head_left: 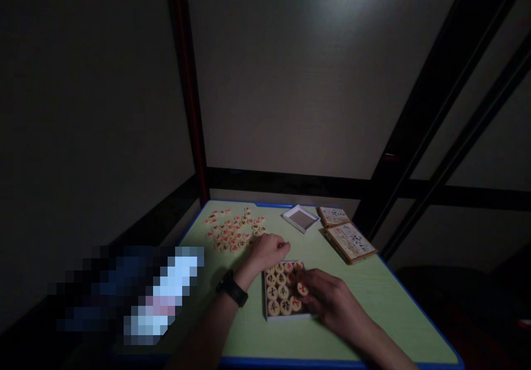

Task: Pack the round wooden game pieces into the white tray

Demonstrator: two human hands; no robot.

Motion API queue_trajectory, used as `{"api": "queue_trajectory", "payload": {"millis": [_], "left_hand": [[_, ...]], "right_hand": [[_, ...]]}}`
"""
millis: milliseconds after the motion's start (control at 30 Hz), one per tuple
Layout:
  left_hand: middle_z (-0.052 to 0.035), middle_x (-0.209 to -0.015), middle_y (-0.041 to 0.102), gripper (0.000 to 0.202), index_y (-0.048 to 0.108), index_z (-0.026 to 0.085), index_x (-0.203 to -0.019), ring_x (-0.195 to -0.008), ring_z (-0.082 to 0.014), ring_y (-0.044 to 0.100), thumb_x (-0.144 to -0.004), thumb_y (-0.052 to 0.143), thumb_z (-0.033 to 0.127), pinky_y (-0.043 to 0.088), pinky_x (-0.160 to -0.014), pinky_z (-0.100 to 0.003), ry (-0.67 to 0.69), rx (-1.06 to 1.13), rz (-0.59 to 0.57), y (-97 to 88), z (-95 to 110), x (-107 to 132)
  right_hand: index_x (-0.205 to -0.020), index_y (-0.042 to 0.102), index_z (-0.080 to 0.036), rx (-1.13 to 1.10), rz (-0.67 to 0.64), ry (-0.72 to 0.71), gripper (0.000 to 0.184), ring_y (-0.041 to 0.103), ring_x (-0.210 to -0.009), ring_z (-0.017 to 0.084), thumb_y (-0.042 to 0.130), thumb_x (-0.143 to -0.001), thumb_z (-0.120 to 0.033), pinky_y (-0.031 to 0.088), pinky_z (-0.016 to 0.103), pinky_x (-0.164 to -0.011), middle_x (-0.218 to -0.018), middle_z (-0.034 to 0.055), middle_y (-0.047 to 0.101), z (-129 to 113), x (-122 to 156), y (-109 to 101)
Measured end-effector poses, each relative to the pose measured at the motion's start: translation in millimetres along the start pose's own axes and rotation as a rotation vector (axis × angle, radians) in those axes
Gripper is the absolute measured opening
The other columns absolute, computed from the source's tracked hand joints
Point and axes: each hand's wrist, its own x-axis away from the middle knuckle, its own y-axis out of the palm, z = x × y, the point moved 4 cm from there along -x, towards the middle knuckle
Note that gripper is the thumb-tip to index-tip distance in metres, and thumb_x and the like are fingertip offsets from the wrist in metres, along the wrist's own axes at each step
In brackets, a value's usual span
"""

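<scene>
Several rows of round wooden Chinese chess pieces, marked in red or black, lie in a shallow white-rimmed box near the middle of the table. Over the box's right side, my right hand pinches a red-marked Chinese chess piece. My left hand, with a dark watch on its wrist, is just beyond the box's far edge. Its fingers are curled inward, and whatever they may hold is hidden. Many loose Chinese chess pieces are scattered beyond it to the left.
A white box lid or tray rests at the back of the green table. To its right are two printed boxes or boards, one behind the other. Walls stand behind and left of the table. A blurred-out patch covers the left side.
</scene>
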Motion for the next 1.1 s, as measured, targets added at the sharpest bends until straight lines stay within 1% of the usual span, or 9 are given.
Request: {"api": "queue_trajectory", "payload": {"millis": [167, 233, 333, 467, 567, 633, 800, 933, 1100], "left_hand": [[-0.003, -0.076, 0.076, 0.036, 0.073, 0.019, -0.071, -0.071, -0.016, 0.064, -0.09, 0.047, 0.036, 0.037, -0.064, -0.024, 0.013, -0.013, 0.01, 4.1, -2.4, -1.0], [-0.0029, -0.074, 0.075, 0.037, 0.073, 0.019, -0.07, -0.07, -0.0158, 0.064, -0.09, 0.047, 0.037, 0.037, -0.063, -0.024, 0.026, -0.018, 0.018, 6.1, -3.8, -1.7], [-0.0033, -0.072, 0.074, 0.038, 0.072, 0.019, -0.068, -0.068, -0.016, 0.063, -0.09, 0.047, 0.039, 0.035, -0.06, -0.025, 0.047, -0.042, 0.04, 7.1, -4.7, -2.0], [-0.0031, -0.071, 0.074, 0.042, 0.071, 0.019, -0.067, -0.067, -0.0153, 0.062, -0.092, 0.045, 0.04, 0.034, -0.06, -0.025, 0.059, -0.039, 0.029, 6.7, -3.6, -1.2], [-0.0031, -0.071, 0.073, 0.043, 0.071, 0.019, -0.068, -0.067, -0.0151, 0.062, -0.093, 0.045, 0.041, 0.035, -0.061, -0.025, 0.064, -0.057, 0.02, 6.1, -2.4, -0.6], [-0.0034, -0.07, 0.073, 0.043, 0.071, 0.018, -0.068, -0.068, -0.0155, 0.062, -0.094, 0.045, 0.041, 0.035, -0.062, -0.025, 0.068, -0.08, 0.023, 5.9, -2.2, -0.7], [-0.0037, -0.071, 0.073, 0.043, 0.073, 0.02, -0.071, -0.068, -0.0164, 0.063, -0.094, 0.045, 0.043, 0.036, -0.061, -0.025, 0.062, -0.106, 0.031, 7.7, -4.5, -2.3], [-0.0043, -0.073, 0.074, 0.043, 0.074, 0.02, -0.072, -0.068, -0.0169, 0.063, -0.094, 0.044, 0.043, 0.036, -0.062, -0.025, 0.057, -0.112, 0.033, 8.1, -4.9, -2.3], [-0.0043, -0.074, 0.074, 0.042, 0.074, 0.021, -0.073, -0.07, -0.0169, 0.064, -0.094, 0.044, 0.042, 0.038, -0.063, -0.025, 0.079, -0.097, 0.021, 6.8, -2.7, -0.7]], "right_hand": [[-0.096, 0.068, -0.018, 0.07, -0.112, 0.174, 0.02, 0.067, -0.092, 0.022, 0.063, -0.08, -0.007, 0.052, 0.03, -0.081, -0.098, 0.0089, 0.07, -7.1, -5.1, 7.8], [-0.099, 0.068, -0.018, 0.067, -0.132, 0.226, 0.028, 0.067, -0.089, 0.021, 0.062, -0.076, -0.002, 0.051, 0.028, -0.079, -0.098, 0.0082, 0.068, -8.1, -8.3, 9.7], [-0.103, 0.068, -0.018, 0.058, -0.136, 0.23, 0.034, 0.067, -0.089, 0.019, 0.054, -0.078, 0.0, 0.051, 0.027, -0.079, -0.1, 0.0085, 0.067, -8.1, -11.4, 8.3], [-0.097, 0.068, -0.018, 0.031, -0.087, 0.216, 0.028, 0.067, -0.093, 0.02, 0.048, -0.084, -0.002, 0.05, 0.028, -0.081, -0.101, 0.0095, 0.068, -6.2, -9.2, 4.3], [-0.099, 0.067, -0.018, 0.042, -0.058, 0.292, 0.028, 0.067, -0.091, 0.021, 0.053, -0.08, -0.003, 0.051, 0.029, -0.08, -0.101, 0.0093, 0.069, -2.6, -5.5, 6.8], [-0.101, 0.067, -0.017, 0.077, -0.066, 0.342, 0.03, 0.066, -0.09, 0.022, 0.056, -0.077, -0.003, 0.051, 0.03, -0.079, -0.1, 0.0095, 0.069, -1.2, -4.4, 10.5], [-0.104, 0.07, -0.016, 0.169, -0.079, 0.379, 0.031, 0.063, -0.102, 0.025, 0.06, -0.077, -0.005, 0.049, 0.033, -0.089, -0.107, 0.0115, 0.068, -2.5, -5.9, 12.8], [-0.106, 0.07, -0.018, 0.26, -0.076, 0.436, 0.027, 0.062, -0.1, 0.026, 0.066, -0.079, -0.013, 0.048, 0.034, -0.088, -0.106, 0.0104, 0.068, -2.2, -5.5, 11.1], [-0.11, 0.069, -0.019, 0.339, -0.118, 0.467, 0.03, 0.063, -0.097, 0.026, 0.07, -0.08, -0.019, 0.046, 0.033, -0.085, -0.103, 0.0099, 0.069, -4.2, -7.6, 14.0]]}}
